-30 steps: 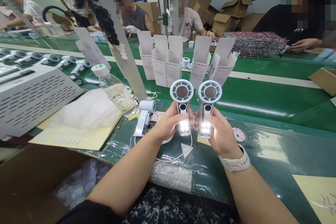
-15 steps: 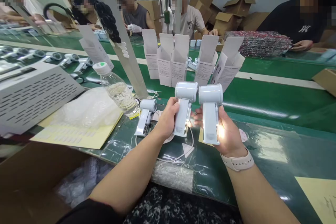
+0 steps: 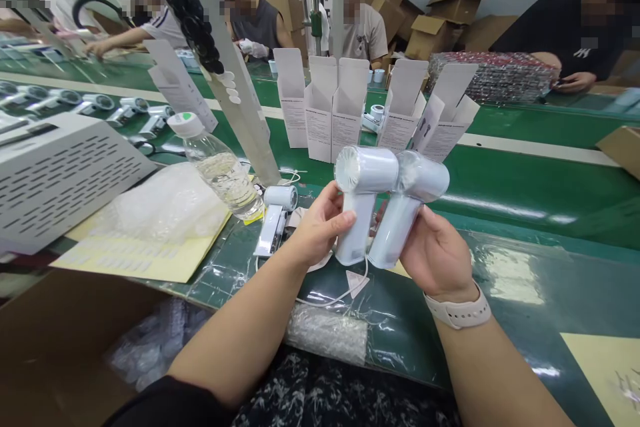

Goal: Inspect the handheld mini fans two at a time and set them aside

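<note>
My left hand (image 3: 325,223) is closed around the handle of a pale blue handheld fan (image 3: 367,170), its thumb across the front. My right hand (image 3: 440,250) grips a second handheld fan (image 3: 407,213) of the same kind from behind and to the right. Both fans are tilted, heads up, and the left one overlaps the right one's head. Most of the right hand's fingers are hidden behind its fan. Left of my hands, a third fan (image 3: 275,217) lies on the bench beside a white cable (image 3: 330,303).
Open white boxes (image 3: 320,127) stand upright on the green conveyor belt (image 3: 525,183). To the left are a water bottle (image 3: 220,170), a slotted metal case (image 3: 75,173) and clear plastic bags (image 3: 165,203). A metal post (image 3: 250,127) rises behind the bottle. Several people sit across the belt.
Both fans have been turned in my hands, so their round end grilles now face left and the handles show smooth sides. The two fans have come together and overlap.
</note>
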`<state>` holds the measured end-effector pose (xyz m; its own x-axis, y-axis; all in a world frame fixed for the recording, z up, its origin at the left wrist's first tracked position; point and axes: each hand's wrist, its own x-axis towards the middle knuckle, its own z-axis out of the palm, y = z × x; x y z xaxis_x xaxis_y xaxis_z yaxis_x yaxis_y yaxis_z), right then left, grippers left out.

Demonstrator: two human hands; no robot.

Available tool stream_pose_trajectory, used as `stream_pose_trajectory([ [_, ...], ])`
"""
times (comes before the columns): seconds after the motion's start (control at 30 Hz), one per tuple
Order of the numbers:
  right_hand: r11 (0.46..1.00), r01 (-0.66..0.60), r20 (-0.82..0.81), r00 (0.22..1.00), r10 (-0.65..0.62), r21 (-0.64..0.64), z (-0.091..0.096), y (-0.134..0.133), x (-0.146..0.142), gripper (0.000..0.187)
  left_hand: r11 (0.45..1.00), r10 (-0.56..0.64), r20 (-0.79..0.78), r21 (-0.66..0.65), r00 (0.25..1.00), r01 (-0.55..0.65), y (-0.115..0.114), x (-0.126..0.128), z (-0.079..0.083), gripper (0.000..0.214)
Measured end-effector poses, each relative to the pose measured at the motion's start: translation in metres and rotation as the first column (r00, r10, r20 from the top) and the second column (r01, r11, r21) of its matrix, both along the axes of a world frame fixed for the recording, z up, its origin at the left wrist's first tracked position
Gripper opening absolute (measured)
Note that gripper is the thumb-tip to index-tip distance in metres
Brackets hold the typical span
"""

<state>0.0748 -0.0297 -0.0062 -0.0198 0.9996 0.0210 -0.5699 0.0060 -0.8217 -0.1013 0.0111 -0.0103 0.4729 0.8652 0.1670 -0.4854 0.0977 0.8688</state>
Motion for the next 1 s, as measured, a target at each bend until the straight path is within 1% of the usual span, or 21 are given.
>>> stream_pose_trajectory([
  [0.1,0.996,-0.07,-0.009,0.997,0.071,0.054,0.004,-0.002,0.001,0.027,0.994,-0.089,0.01,-0.064,0.996,0.089,0.0,0.001,0.0,0.059],
  [0.17,0.993,-0.098,-0.026,0.995,0.1,0.066,0.007,-0.003,0.0,0.029,0.994,-0.079,0.036,-0.074,0.996,0.082,-0.001,0.003,-0.001,0.058],
  [0.27,0.99,-0.127,-0.057,0.99,0.13,0.056,0.01,-0.004,-0.002,0.031,0.992,-0.049,0.052,-0.111,0.997,0.054,-0.001,0.005,0.0,0.064],
  [0.37,0.99,-0.13,-0.066,0.989,0.133,0.051,0.009,-0.004,-0.003,0.031,0.983,-0.115,0.006,-0.14,0.993,0.115,-0.001,0.006,0.002,0.063],
  [0.43,0.993,-0.107,-0.083,0.99,0.11,0.049,0.008,-0.003,-0.003,0.03,0.979,-0.171,0.001,-0.117,0.985,0.17,-0.001,0.005,0.004,0.057],
  [0.5,0.994,-0.092,-0.095,0.991,0.096,0.051,0.007,-0.003,-0.001,0.027,0.973,-0.209,0.029,-0.095,0.977,0.211,-0.002,0.004,0.005,0.047],
  [0.57,0.992,-0.11,-0.078,0.99,0.114,0.056,0.006,-0.003,0.001,0.027,0.971,-0.212,0.072,-0.093,0.975,0.218,-0.002,0.003,0.006,0.039],
  [0.63,0.991,-0.123,-0.052,0.991,0.126,0.057,0.005,-0.003,0.003,0.028,0.975,-0.197,0.1,-0.086,0.975,0.206,-0.002,0.002,0.006,0.037],
  [0.7,0.995,-0.093,-0.065,0.993,0.095,0.039,0.004,-0.003,0.005,0.027,0.977,-0.19,0.113,-0.079,0.975,0.199,-0.002,0.002,0.007,0.039],
  [0.8,1.0,-0.003,-0.075,0.997,0.004,0.021,0.001,-0.003,0.008,0.027,0.979,-0.183,0.112,-0.072,0.977,0.191,-0.003,0.001,0.009,0.042],
  [0.9,0.999,0.042,-0.051,0.998,-0.041,0.02,0.001,-0.002,0.008,0.029,0.982,-0.166,0.079,-0.071,0.983,0.172,-0.005,-0.001,0.011,0.044],
  [1.0,0.997,0.08,-0.064,0.995,-0.08,0.002,0.005,-0.002,0.005,0.024,0.983,-0.167,0.034,-0.067,0.985,0.169,-0.005,-0.002,0.01,0.052],
])
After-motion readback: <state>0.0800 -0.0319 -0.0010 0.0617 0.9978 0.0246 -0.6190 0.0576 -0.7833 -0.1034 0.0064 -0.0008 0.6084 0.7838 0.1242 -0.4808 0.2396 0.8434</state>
